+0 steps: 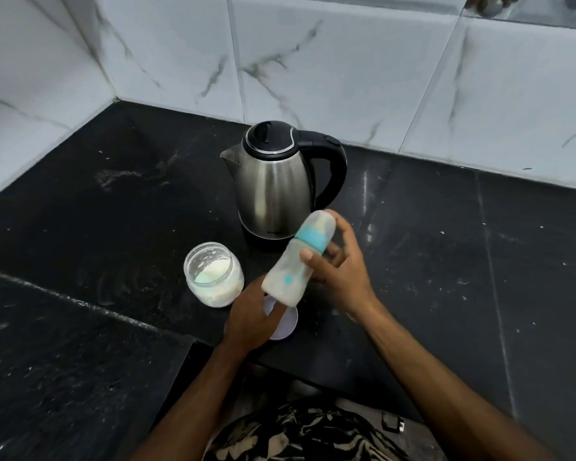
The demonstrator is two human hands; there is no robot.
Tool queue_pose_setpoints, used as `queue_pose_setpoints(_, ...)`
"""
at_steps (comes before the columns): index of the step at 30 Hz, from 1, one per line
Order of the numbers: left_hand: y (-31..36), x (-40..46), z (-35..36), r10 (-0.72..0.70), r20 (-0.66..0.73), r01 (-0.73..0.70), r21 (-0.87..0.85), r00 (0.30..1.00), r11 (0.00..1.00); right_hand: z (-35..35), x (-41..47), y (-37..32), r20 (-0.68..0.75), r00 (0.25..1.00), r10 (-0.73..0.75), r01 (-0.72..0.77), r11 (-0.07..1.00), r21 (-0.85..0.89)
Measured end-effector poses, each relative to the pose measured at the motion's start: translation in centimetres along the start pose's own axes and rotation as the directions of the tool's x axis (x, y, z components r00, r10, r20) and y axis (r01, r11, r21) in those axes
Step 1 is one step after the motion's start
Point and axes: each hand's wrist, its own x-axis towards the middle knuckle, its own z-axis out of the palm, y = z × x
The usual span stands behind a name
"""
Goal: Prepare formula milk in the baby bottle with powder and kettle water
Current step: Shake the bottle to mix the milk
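A cloudy baby bottle (291, 271) with a teal collar and a clear cap is held tilted above the counter, its cap end pointing up toward the kettle. My right hand (340, 274) grips it around the collar and upper body. My left hand (251, 314) supports its base from below. A steel electric kettle (273, 184) with a black lid and handle stands just behind, lid shut. An open glass jar of white powder (213, 272) sits left of the bottle. A round whitish lid (285, 322) lies flat under my left hand, partly hidden.
The black stone counter (446, 261) runs into a corner of white marble-look wall tiles (313, 61). A second, nearer counter slab (64, 361) lies at the lower left. The counter's front edge is just below my hands.
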Motion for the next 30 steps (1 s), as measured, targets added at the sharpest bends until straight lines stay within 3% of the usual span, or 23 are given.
queue_pose_setpoints(4,0.1,0.2,-0.1,0.022,0.018,-0.023,0.040,1.000,0.999,-1.0,1.7,-1.5,-0.311,0.950,-0.008,0.108,0.946,0.306)
queue_pose_setpoints(6,0.1,0.2,-0.1,0.024,0.011,-0.024,0.042,1.000,0.999,-0.9,1.3,-1.1,-0.249,0.968,-0.004,0.070,0.964,0.255)
queue_pose_setpoints(9,0.0,0.1,0.0,-0.012,0.010,0.012,0.001,1.000,1.000,-0.7,-0.1,-0.5,0.037,0.998,0.059,-0.059,0.998,-0.015)
queue_pose_setpoints(10,0.0,0.1,0.0,-0.013,0.012,0.013,0.000,1.000,1.000,-0.9,0.0,-0.6,0.049,0.998,0.043,-0.040,0.998,-0.055)
queue_pose_setpoints(14,0.3,0.2,0.0,0.017,0.013,-0.017,0.032,1.000,0.999,-1.9,1.7,-2.1,-0.263,0.963,-0.051,0.108,0.972,0.208)
queue_pose_setpoints(15,0.4,0.2,-0.1,0.014,0.013,-0.014,0.029,1.000,0.999,-1.9,1.9,-2.1,-0.282,0.958,-0.051,0.122,0.963,0.241)
queue_pose_setpoints(17,0.4,0.2,-0.2,0.013,0.005,-0.013,0.033,1.000,0.999,-1.3,1.1,-1.7,-0.182,0.983,-0.028,0.065,0.978,0.198)
queue_pose_setpoints(20,0.3,0.1,-0.2,-0.006,0.037,0.007,-0.029,0.999,1.000,-0.7,-0.4,-0.9,0.099,0.994,0.035,-0.028,0.997,-0.073)
queue_pose_setpoints(22,0.0,0.1,-0.1,-0.007,0.022,0.007,-0.006,1.000,1.000,-1.0,0.1,-1.1,0.056,0.998,-0.017,0.021,0.998,-0.064)
queue_pose_setpoints(26,0.3,0.1,-0.1,0.007,0.007,-0.007,0.035,1.000,0.999,-1.9,2.0,-2.4,-0.257,0.965,-0.054,0.121,0.960,0.251)
queue_pose_setpoints(28,0.5,0.1,-0.2,0.012,0.006,-0.012,0.047,1.000,0.999,-1.4,1.5,-2.0,-0.199,0.979,-0.039,0.084,0.971,0.223)
queue_pose_setpoints(30,0.6,0.0,-0.1,-0.021,0.006,0.020,0.024,1.000,1.000,-0.6,0.2,-1.1,-0.008,1.000,0.017,-0.016,0.998,0.057)
